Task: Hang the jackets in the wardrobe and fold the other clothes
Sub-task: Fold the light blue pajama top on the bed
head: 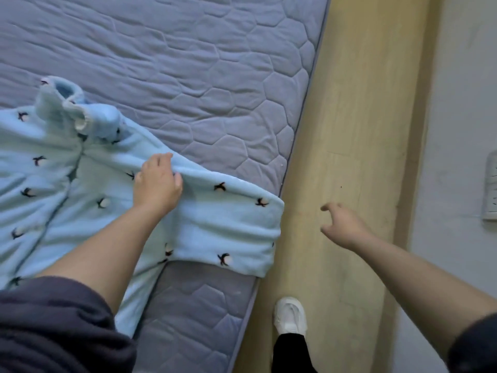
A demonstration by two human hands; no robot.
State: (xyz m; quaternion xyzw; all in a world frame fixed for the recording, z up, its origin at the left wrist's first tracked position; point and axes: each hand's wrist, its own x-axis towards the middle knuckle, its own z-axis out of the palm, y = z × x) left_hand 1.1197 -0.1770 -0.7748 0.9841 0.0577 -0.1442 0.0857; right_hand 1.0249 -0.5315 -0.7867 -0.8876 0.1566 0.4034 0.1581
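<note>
Garment: a light blue fleece garment is laid flat on the near left part of the mattress, front side up.
Direction: the collar is pointed away from the person, toward the upper left. The long axis of the body runs from the collar down to the lower left, where the hem is hidden.
Sleeve: one sleeve is stretched out to the right, nearly across the body axis. Its cuff end is laid just over the mattress edge.
Pattern: small dark and white figures, like birds, are scattered over the cloth.
Left hand: the left hand is placed where the sleeve begins, and the upper fold of the sleeve is gripped by its curled fingers.
Right hand: the right hand is held in the air near the cuff, apart from it. Its fingers are loosely bent and nothing is held.
Mattress: a grey-blue quilted mattress is seen under the garment.
Floor: a pale wooden floor is seen beside the mattress, with a white shoe on it.
Wall: a light wall is seen at the right.
</note>
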